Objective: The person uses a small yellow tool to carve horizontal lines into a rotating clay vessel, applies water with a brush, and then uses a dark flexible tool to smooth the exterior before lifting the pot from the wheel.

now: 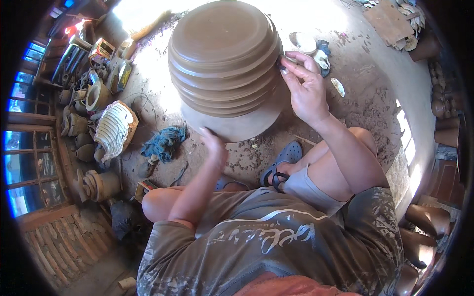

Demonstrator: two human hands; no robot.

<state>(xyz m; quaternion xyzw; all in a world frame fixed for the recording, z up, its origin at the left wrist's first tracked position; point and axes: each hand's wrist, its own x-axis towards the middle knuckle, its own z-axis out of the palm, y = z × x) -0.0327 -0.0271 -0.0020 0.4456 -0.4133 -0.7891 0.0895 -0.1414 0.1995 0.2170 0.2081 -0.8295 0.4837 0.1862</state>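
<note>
A large brown clay pot (222,54), banded with horizontal ridges, rests on a round wheel head (232,130) in front of me. My right hand (303,89) is at the pot's right side, thumb and fingertips closed around a small dark piece (282,65) against the ridged wall, too small to identify. My left hand (215,148) reaches to the wheel's near edge, slightly blurred, its fingers loosely extended and apart at the rim.
Pottery, tools and a white ribbed piece (116,126) crowd the left, beside a teal cloth (163,143). A white bowl (302,42) lies behind my right hand. Stacked boards (387,24) are at upper right, brown pots (427,222) along the right wall. My sandalled feet are below the wheel.
</note>
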